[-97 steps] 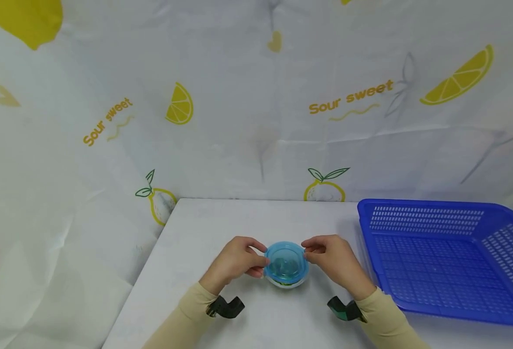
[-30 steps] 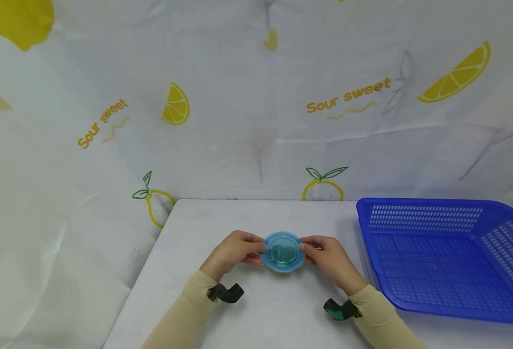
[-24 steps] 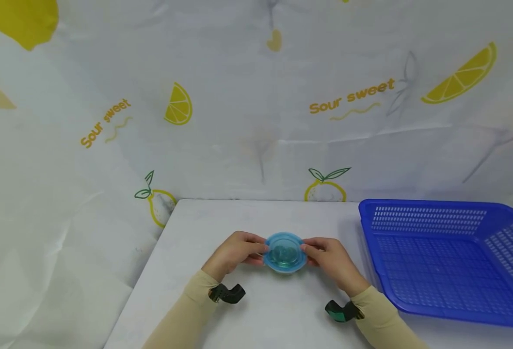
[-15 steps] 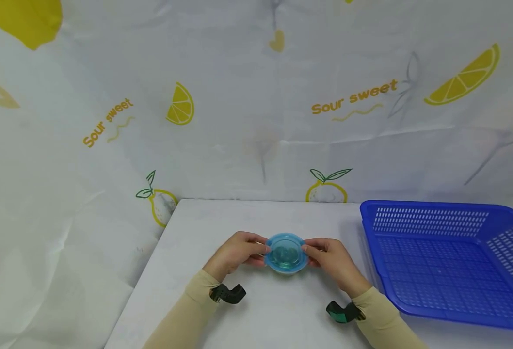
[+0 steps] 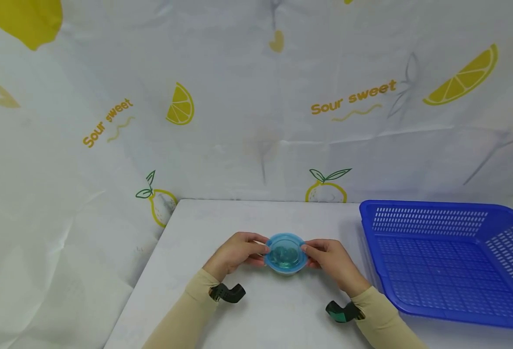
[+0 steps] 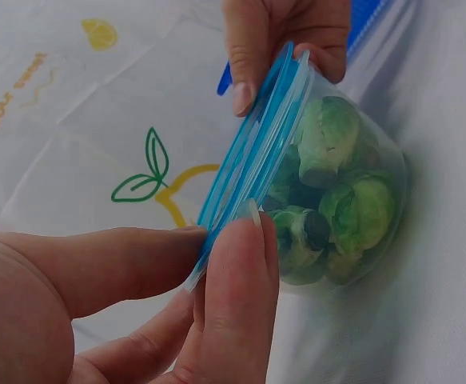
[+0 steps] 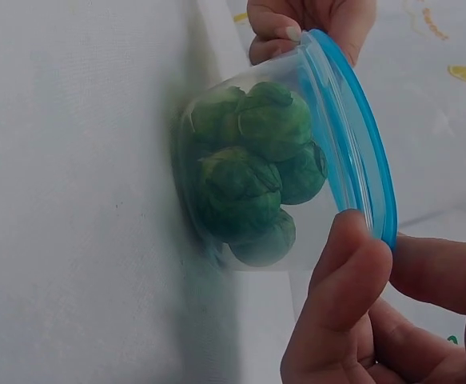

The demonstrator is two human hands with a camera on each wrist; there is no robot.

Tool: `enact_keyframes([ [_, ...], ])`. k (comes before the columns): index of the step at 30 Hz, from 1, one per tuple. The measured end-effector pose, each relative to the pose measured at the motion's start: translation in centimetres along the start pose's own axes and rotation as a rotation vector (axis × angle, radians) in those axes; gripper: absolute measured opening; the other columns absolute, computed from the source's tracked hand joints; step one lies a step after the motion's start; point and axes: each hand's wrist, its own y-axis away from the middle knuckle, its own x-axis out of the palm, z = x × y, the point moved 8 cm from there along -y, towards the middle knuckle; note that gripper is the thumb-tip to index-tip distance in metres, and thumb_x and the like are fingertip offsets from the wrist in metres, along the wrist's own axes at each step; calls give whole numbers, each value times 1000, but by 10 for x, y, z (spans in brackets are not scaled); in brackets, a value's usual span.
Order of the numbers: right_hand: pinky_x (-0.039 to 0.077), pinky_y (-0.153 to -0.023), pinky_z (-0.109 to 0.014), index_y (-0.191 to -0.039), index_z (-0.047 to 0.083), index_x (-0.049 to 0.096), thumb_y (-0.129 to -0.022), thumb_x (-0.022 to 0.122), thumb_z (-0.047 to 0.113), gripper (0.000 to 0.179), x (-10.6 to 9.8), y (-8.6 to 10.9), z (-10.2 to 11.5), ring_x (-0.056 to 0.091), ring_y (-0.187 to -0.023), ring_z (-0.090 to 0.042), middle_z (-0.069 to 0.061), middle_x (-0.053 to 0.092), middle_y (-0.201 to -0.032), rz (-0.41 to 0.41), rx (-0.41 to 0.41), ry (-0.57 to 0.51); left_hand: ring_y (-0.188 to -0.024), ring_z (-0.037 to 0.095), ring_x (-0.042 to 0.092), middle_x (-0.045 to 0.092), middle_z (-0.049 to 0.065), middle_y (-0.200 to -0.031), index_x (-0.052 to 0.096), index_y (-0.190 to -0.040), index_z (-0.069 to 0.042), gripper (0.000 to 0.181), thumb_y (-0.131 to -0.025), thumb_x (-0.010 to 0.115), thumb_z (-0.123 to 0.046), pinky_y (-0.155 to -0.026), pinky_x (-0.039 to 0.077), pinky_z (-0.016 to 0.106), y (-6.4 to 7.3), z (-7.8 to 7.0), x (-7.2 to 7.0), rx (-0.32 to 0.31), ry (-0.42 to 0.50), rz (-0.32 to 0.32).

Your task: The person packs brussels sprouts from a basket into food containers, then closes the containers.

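Observation:
A clear round food container with a blue lid on its mouth stands on the white table between both hands. Several Brussels sprouts show through its wall. My left hand pinches the left side of the rim, thumb on the lid and fingers under the edge, as the left wrist view shows. On the opposite side my right hand pinches the rim in the same way, thumb on top and curled fingers below. In the right wrist view the lid lies along the rim all around the visible side.
A large blue plastic basket sits on the right of the white table, close to the right forearm. Behind the table hangs a white cloth printed with lemons. Black camera mounts are strapped to both wrists.
Since the oldest frame the lid has come down level onto the container, the container has shifted slightly away from me, and both hands have tightened at the rim. Over the last second hardly anything moves.

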Motion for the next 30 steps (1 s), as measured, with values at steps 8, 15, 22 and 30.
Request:
enact_keyframes([
  [8, 61, -69, -21, -135, -14, 66, -108, 67, 17, 41, 1, -1, -2, 67, -77, -13, -3, 71, -86, 21, 25, -47, -81, 12, 74, 75, 8, -104, 69, -139, -1, 42, -100, 77, -14, -74, 67, 26, 1, 0, 0, -7, 14, 10],
  [15, 62, -69, -20, -139, -15, 63, -108, 66, 14, 43, 3, -2, -5, 69, -73, -11, -2, 71, -84, 39, 56, -92, -79, 12, 74, 74, 5, -99, 70, -139, -2, 42, -99, 77, -14, -74, 67, 25, -2, 4, -2, -8, 37, 24],
  [22, 63, -70, -21, -140, -15, 63, -107, 67, 17, 46, 2, -7, -11, 70, -71, -10, 1, 71, -84, 59, 35, -118, -82, 13, 72, 71, 4, -99, 69, -140, -5, 42, -99, 75, -12, -73, 66, 24, -6, 7, -1, -1, 63, 39],
  [30, 63, -70, -20, -141, -14, 63, -106, 70, 16, 47, 0, -10, -15, 71, -70, -10, 0, 73, -86, 55, 54, -151, -84, 13, 69, 69, 2, -96, 68, -141, -6, 43, -99, 75, -10, -73, 65, 23, -9, 10, -1, 17, 74, 46],
])
